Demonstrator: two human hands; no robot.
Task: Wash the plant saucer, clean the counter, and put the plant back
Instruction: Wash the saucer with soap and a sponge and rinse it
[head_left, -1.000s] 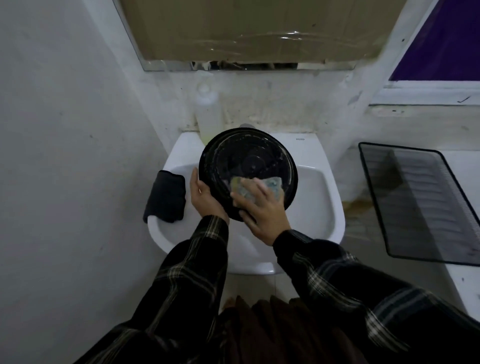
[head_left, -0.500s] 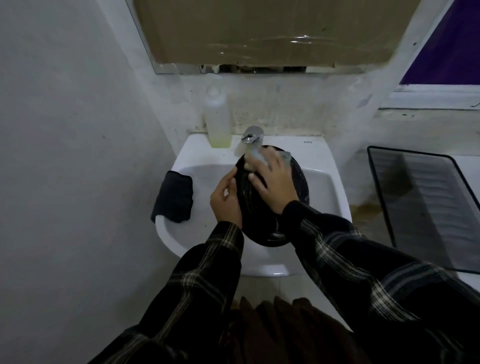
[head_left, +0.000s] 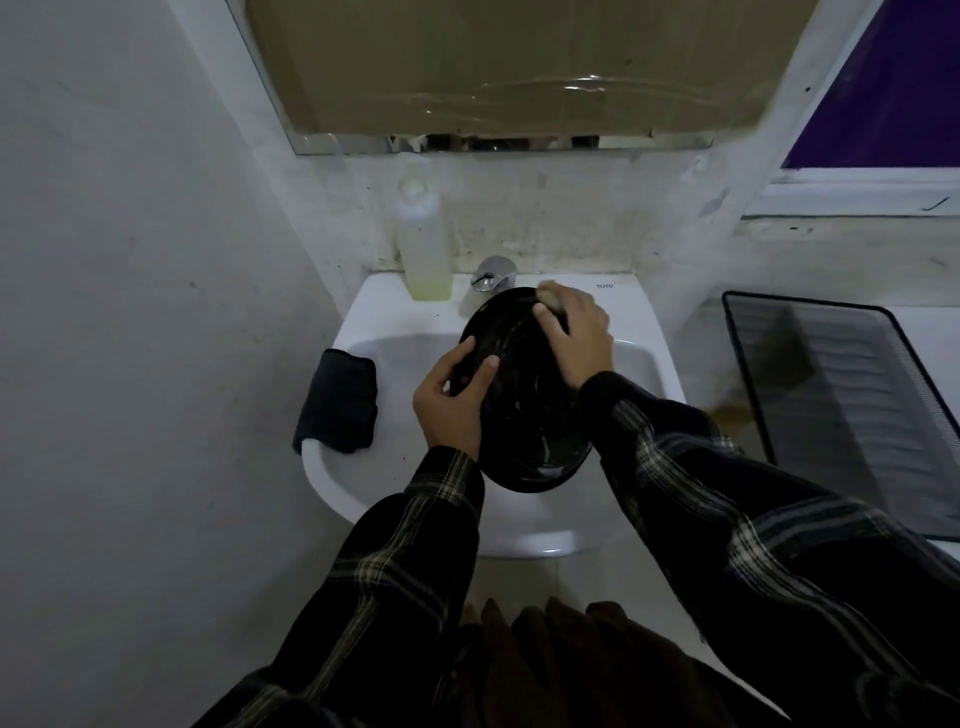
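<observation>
We're in the first leg – washing the saucer. It's over the sink, tilted up on edge, top rim just below the tap, lower rim toward us. Streaks on its dark face look like water or suds; can't tell whether the tap is running.

Left to do, by our read: finish scrubbing, rinse, then wipe the counter – there's a brownish stain on it right of the sink, beside the wire tray – then put the plant back. No plant in view.

Hands:
- left hand grips the saucer's left rim – thumb lies on the near face, fingers curl round the edge to the far side, wrist low.
- right hand is at the top rim, pressing a pale sponge onto it. Fingers curled down over the sponge and close together; only a bit of the sponge shows past the knuckles. Forearm comes in from lower right, across the saucer's right edge.

Also there: soap bottle on the sink's back ledge left of the tap, and a dark folded cloth draped over the sink's left rim – probably what we'd use on the counter.
</observation>
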